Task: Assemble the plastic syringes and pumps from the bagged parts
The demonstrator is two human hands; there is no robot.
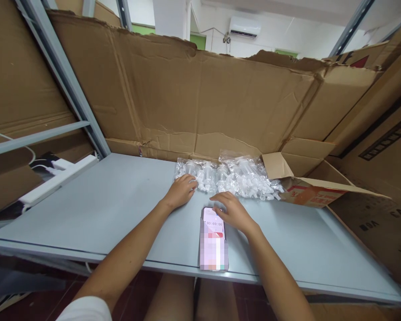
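A phone (213, 245) with a timer on its screen lies near the table's front edge, its lower part blurred out. Just over its top right corner is my right hand (235, 213), fingers spread and slightly bent, thumb over the screen, holding nothing. My left hand (181, 192) rests farther left with loosely curved fingers, close against the near side of a clear plastic bag (205, 174). Whether the fingertips touch the bag I cannot tell. Inside are small clear and white plastic pieces that look like bottles. A bigger clear bag (247, 178) of similar white pieces sits to its right.
An opened cardboard box (310, 191) lies tilted at the right of the grey table (130, 196). Tall cardboard sheets (200, 98) wall off the back, and more cardboard stands on both sides. A white power strip (58, 180) runs along the left, beside a metal post (76, 89).
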